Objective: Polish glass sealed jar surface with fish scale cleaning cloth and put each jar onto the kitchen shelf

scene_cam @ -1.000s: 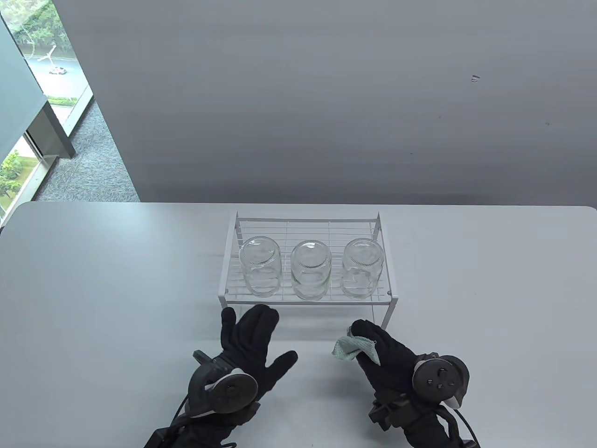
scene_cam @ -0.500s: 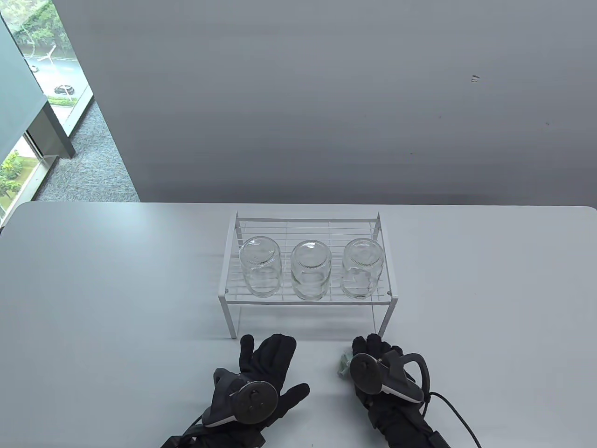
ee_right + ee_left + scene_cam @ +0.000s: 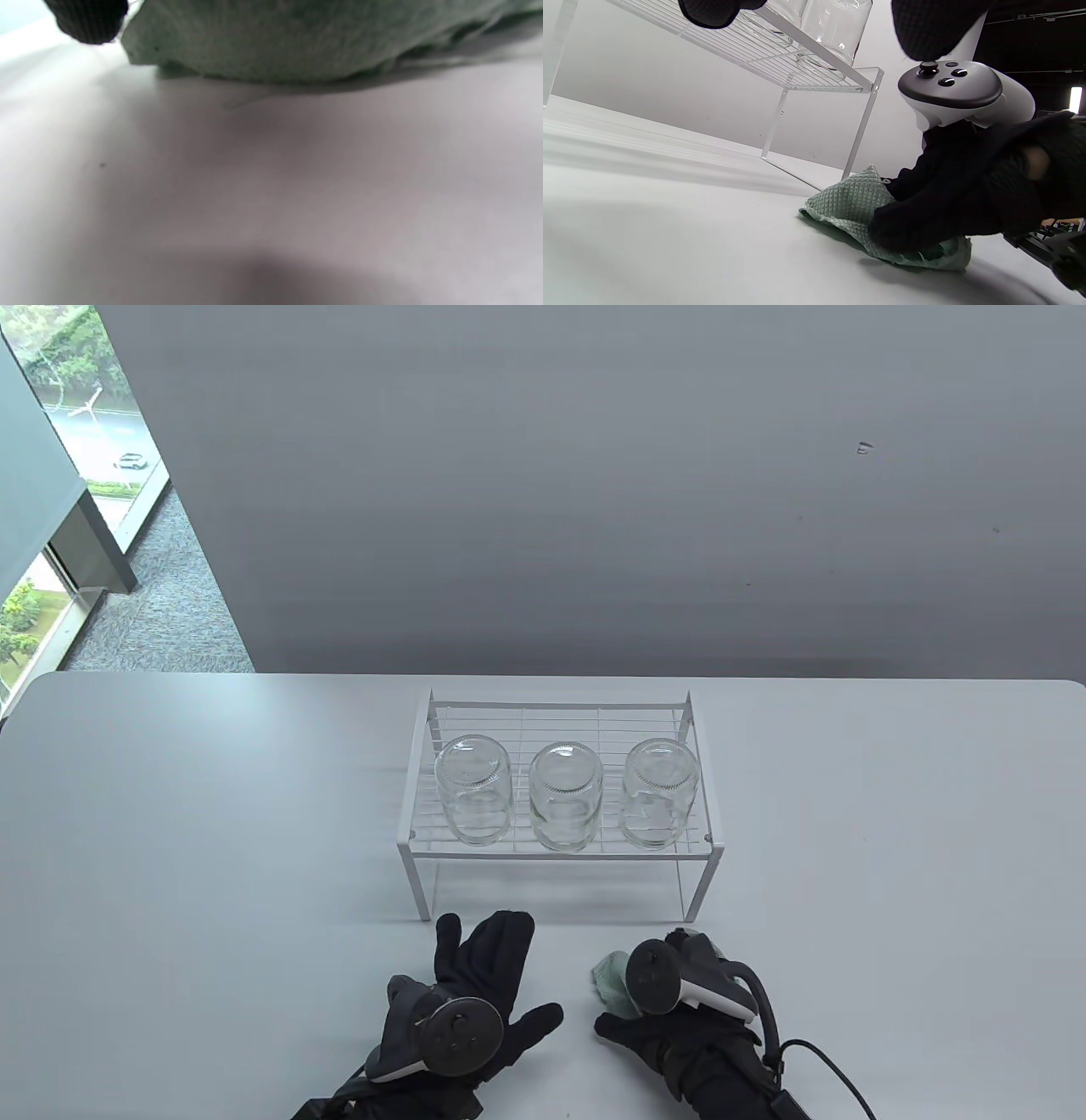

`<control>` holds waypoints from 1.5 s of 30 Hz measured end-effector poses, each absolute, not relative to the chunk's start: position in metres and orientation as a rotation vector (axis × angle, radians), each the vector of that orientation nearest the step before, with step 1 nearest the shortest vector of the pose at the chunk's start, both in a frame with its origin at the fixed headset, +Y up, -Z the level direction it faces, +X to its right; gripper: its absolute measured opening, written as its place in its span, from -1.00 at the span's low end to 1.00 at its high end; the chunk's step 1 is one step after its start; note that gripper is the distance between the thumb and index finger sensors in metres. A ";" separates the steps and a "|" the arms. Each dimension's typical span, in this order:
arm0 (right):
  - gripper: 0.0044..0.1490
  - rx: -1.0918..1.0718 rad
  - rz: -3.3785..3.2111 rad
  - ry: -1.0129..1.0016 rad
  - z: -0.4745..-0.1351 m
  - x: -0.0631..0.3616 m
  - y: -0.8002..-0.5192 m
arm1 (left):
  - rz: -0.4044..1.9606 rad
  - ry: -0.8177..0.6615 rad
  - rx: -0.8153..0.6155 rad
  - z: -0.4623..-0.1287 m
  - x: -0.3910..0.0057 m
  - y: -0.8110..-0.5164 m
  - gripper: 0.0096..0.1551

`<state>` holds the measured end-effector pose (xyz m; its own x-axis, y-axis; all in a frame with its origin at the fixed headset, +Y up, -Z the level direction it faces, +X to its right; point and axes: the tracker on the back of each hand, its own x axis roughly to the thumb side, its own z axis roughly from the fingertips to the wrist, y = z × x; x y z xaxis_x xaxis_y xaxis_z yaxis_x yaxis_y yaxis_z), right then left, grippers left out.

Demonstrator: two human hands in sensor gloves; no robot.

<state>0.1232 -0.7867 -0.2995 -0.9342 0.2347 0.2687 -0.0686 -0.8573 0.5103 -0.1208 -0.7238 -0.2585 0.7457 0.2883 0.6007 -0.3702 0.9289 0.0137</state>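
Three clear glass jars (image 3: 473, 802) (image 3: 566, 806) (image 3: 660, 802) stand upside down in a row on the white wire kitchen shelf (image 3: 560, 855). In front of the shelf, my left hand (image 3: 501, 971) lies flat on the table with straight fingers and holds nothing. To its right, my right hand (image 3: 649, 1035) holds the pale green fish scale cloth (image 3: 609, 976) bunched against the tabletop. The left wrist view shows the right hand (image 3: 925, 212) curled over the cloth (image 3: 852, 199), with the shelf (image 3: 814, 46) above. In the right wrist view, only the cloth (image 3: 297, 38) and one fingertip (image 3: 87, 19) show.
The grey table (image 3: 212, 831) ends at a grey wall behind the shelf. A black cable (image 3: 836, 1069) trails from my right wrist toward the near edge. Under the shelf there is a gap between its legs (image 3: 859, 131).
My left hand drew back from the shelf front, then stayed still. My right hand pulled back too, rolled over and lowered the cloth onto the table, its thumb now spread leftward.
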 end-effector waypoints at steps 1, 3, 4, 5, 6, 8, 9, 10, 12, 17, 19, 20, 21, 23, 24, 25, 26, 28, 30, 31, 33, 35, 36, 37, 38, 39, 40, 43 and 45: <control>0.32 0.488 2.831 0.750 -0.300 0.125 -0.785 | 0.363 -0.635 0.133 -0.259 -0.121 -0.724 0.20; 0.34 0.477 2.793 0.677 -0.299 0.131 -0.776 | 0.368 -0.630 0.128 -0.259 -0.122 -0.724 0.18; 0.35 0.480 2.776 0.631 -0.299 0.134 -0.770 | 0.371 -0.624 0.126 -0.260 -0.124 -0.724 0.18; 0.35 0.481 2.767 0.578 -0.298 0.137 -0.764 | 0.376 -0.620 0.127 -0.260 -0.125 -0.723 0.18; 0.36 0.481 2.757 0.535 -0.297 0.141 -0.757 | 0.376 -0.619 0.127 -0.261 -0.126 -0.723 0.19; 0.37 0.487 2.728 0.477 -0.294 0.147 -0.745 | 0.370 -0.609 0.131 -0.262 -0.128 -0.722 0.21; 0.37 0.489 2.708 0.434 -0.292 0.150 -0.739 | 0.364 -0.606 0.129 -0.263 -0.129 -0.721 0.21; 0.37 0.492 2.695 0.389 -0.291 0.152 -0.733 | 0.357 -0.601 0.127 -0.263 -0.130 -0.721 0.21; 0.35 0.506 2.679 0.278 -0.286 0.158 -0.720 | 0.335 -0.594 0.125 -0.264 -0.132 -0.719 0.21; 0.29 0.588 2.748 0.030 -0.275 0.161 -0.701 | 0.173 -0.566 0.066 -0.264 -0.135 -0.716 0.21; 0.28 0.642 2.776 -0.055 -0.273 0.158 -0.699 | 0.097 -0.545 0.020 -0.265 -0.136 -0.716 0.24; 0.27 0.681 2.798 -0.093 -0.271 0.154 -0.699 | 0.061 -0.524 -0.015 -0.266 -0.137 -0.717 0.25; 0.27 0.704 2.809 -0.108 -0.271 0.152 -0.700 | 0.035 -0.509 -0.052 -0.267 -0.137 -0.718 0.27; 0.27 0.788 2.848 -0.153 -0.271 0.144 -0.704 | -0.008 -0.480 -0.097 -0.268 -0.139 -0.721 0.29; 0.27 0.808 2.857 -0.163 -0.272 0.142 -0.706 | -0.014 -0.475 -0.101 -0.269 -0.140 -0.723 0.30; 0.26 0.829 2.870 -0.170 -0.273 0.139 -0.710 | -0.018 -0.473 -0.106 -0.271 -0.141 -0.724 0.30; 0.26 0.829 2.883 -0.157 -0.275 0.137 -0.714 | -0.015 -0.468 -0.107 -0.272 -0.142 -0.725 0.30; 0.26 0.828 2.899 -0.108 -0.278 0.135 -0.718 | -0.005 -0.458 -0.111 -0.274 -0.144 -0.727 0.30; 0.27 0.826 2.906 -0.096 -0.280 0.134 -0.721 | -0.013 -0.454 -0.109 -0.275 -0.145 -0.729 0.29; 0.27 0.825 2.907 -0.095 -0.280 0.135 -0.722 | -0.021 -0.453 -0.109 -0.276 -0.145 -0.730 0.29; 0.27 0.819 2.906 -0.083 -0.281 0.135 -0.723 | -0.029 -0.453 -0.117 -0.277 -0.145 -0.732 0.29; 0.26 0.810 2.902 -0.076 -0.282 0.135 -0.723 | -0.025 -0.451 -0.125 -0.277 -0.144 -0.733 0.30; 0.26 0.805 2.902 -0.073 -0.282 0.135 -0.724 | -0.025 -0.451 -0.126 -0.277 -0.144 -0.733 0.31; 0.26 0.805 2.902 -0.071 -0.282 0.135 -0.724 | -0.032 -0.450 -0.128 -0.277 -0.143 -0.733 0.31; 0.26 0.807 2.900 -0.067 -0.282 0.135 -0.724 | -0.036 -0.450 -0.129 -0.277 -0.142 -0.733 0.31; 0.26 0.807 2.897 -0.065 -0.282 0.135 -0.724 | -0.036 -0.451 -0.132 -0.276 -0.142 -0.733 0.31; 0.26 0.807 2.893 -0.064 -0.282 0.135 -0.724 | -0.033 -0.453 -0.134 -0.276 -0.142 -0.734 0.31; 0.25 0.807 2.884 -0.063 -0.281 0.135 -0.724 | -0.032 -0.455 -0.137 -0.276 -0.141 -0.734 0.30; 0.25 0.806 2.878 -0.066 -0.281 0.135 -0.724 | -0.033 -0.456 -0.137 -0.276 -0.141 -0.734 0.31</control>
